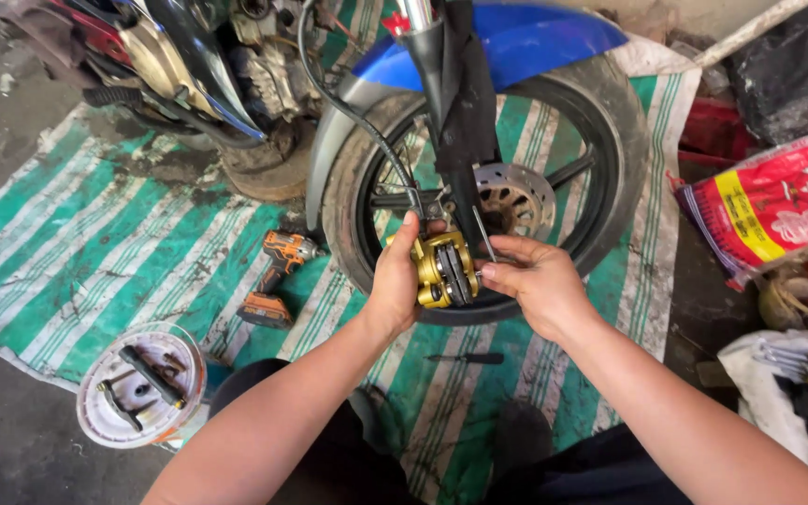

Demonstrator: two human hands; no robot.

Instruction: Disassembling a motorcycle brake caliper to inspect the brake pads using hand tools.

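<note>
We clamp left hand (pixel 395 281) and right hand (pixel 535 281) on the gold brake caliper (pixel 443 269); white tub (pixel 95 421) at the striped mat's (pixel 95 252) near-left edge holds dark tools (pixel 150 374).

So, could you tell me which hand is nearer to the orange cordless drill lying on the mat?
Left. The left hand, gripping the gold brake caliper, is closer to the drill; the right hand is beyond the caliper.

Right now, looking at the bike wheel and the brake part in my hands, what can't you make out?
- Head view: the back of the gold brake caliper is covered by the left hand.
- The thin tool in the right hand: its tip is hidden behind the caliper.
- The motorcycle's upper body is cut off by the top edge.
- The small parts in the white bowl are too small to tell apart.
</note>
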